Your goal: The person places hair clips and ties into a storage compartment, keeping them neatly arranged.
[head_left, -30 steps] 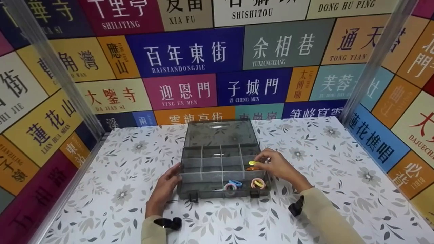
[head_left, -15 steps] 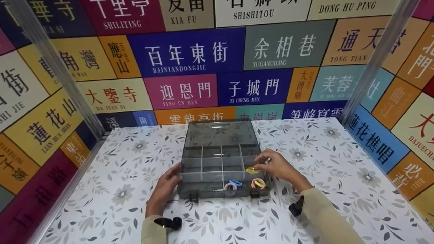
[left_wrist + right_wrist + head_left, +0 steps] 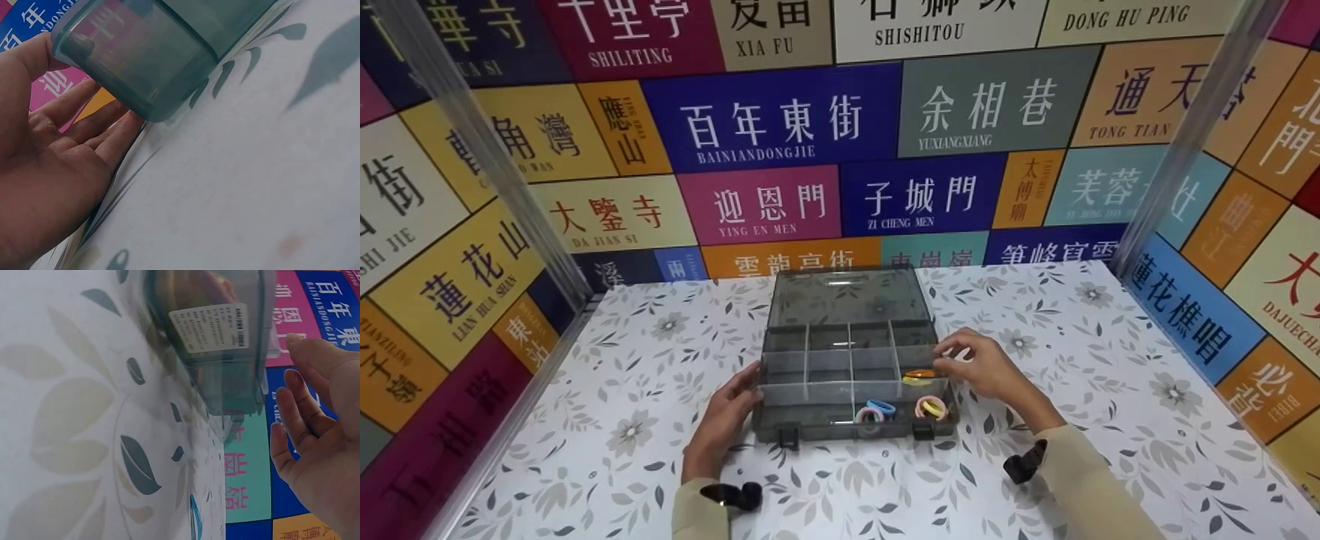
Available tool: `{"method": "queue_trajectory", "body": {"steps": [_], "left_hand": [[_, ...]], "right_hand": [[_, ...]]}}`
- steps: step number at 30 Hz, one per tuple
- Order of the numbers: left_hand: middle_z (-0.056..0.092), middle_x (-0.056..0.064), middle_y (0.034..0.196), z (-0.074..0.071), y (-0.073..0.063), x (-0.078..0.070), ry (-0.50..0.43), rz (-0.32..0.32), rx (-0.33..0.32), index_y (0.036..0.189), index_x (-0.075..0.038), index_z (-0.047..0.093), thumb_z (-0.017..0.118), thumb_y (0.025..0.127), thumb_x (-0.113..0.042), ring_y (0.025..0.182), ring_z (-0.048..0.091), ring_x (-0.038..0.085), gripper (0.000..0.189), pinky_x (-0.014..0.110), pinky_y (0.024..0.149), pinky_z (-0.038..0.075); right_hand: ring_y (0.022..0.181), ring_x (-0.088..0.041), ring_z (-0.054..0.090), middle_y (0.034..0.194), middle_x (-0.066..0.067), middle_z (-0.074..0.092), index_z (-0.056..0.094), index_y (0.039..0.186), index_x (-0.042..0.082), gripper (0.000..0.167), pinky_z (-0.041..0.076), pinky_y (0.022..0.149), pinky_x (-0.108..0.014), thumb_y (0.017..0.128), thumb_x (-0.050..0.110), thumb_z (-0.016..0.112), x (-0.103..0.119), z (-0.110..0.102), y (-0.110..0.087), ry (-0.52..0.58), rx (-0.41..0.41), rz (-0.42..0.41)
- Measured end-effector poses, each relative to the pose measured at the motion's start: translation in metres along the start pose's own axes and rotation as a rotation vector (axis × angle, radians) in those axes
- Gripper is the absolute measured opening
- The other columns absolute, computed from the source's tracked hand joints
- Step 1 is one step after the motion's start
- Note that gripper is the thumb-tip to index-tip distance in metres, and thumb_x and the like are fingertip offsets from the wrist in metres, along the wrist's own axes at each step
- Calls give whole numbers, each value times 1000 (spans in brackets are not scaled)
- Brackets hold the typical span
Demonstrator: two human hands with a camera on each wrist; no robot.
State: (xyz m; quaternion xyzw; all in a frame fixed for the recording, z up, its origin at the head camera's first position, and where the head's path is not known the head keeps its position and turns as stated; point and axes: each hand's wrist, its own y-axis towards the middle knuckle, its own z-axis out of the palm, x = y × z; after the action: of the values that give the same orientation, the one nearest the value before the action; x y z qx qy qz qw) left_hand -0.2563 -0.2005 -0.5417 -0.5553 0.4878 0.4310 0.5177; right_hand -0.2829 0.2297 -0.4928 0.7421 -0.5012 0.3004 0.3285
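A smoky see-through compartment box (image 3: 829,391) stands on the table, its lid (image 3: 851,296) raised at the back. My left hand (image 3: 727,409) rests against the box's left wall; in the left wrist view the thumb is by the rim and the fingers lie extended along the side. My right hand (image 3: 979,367) hovers at the right rim with fingers loosely bent, and nothing shows between them in the right wrist view. Small orange and yellow pieces (image 3: 919,376), slim like hair clips, lie in the right-hand middle compartment. Pink and blue rings (image 3: 877,407) and pink and yellow rings (image 3: 932,406), like hair ties, sit in the front right compartment.
A flower-patterned white cloth (image 3: 645,427) covers the table around the box. Sign-printed panels (image 3: 769,116) close off the back and both sides. A white label (image 3: 211,328) is stuck on the box's right wall. Two black latches hang at the box's front.
My right hand has let go of a yellow piece, which now lies beside the orange one in the compartment, and has drawn back to the right. The left hand stays put.
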Motion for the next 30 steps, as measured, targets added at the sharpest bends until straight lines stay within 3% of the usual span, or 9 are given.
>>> {"method": "queue_trajectory", "body": {"steps": [9, 19, 24, 30], "left_hand": [[38, 11, 161, 2, -1, 2, 0, 33, 5, 151, -16, 46, 57, 94, -11, 152, 31, 29, 58, 48, 123, 31], [38, 12, 161, 1, -2, 2, -13, 41, 17, 151, -15, 46, 56, 95, -11, 152, 30, 28, 57, 48, 124, 29], [38, 15, 160, -1, -3, 4, 4, 59, 21, 152, -14, 44, 55, 96, -10, 152, 31, 32, 58, 50, 124, 30], [38, 14, 160, -1, -3, 2, 6, 50, 17, 152, -15, 45, 56, 95, -11, 152, 30, 31, 58, 49, 124, 29]], "right_hand": [[98, -11, 61, 112, -6, 69, 74, 110, 10, 27, 51, 86, -30, 91, 28, 73, -16, -18, -14, 27, -141, 16], [97, -5, 59, 112, -6, 69, 74, 112, 12, 29, 48, 86, -22, 91, 32, 73, -51, -38, -28, -32, -197, 93], [110, -20, 59, 123, -10, 65, 72, 115, 12, 34, 50, 88, -26, 91, 36, 72, -61, -44, -33, -25, -178, 145], [121, -38, 57, 130, -20, 62, 68, 122, 10, 46, 52, 87, -33, 90, 41, 73, -72, -48, -35, -37, -93, 280]]}}
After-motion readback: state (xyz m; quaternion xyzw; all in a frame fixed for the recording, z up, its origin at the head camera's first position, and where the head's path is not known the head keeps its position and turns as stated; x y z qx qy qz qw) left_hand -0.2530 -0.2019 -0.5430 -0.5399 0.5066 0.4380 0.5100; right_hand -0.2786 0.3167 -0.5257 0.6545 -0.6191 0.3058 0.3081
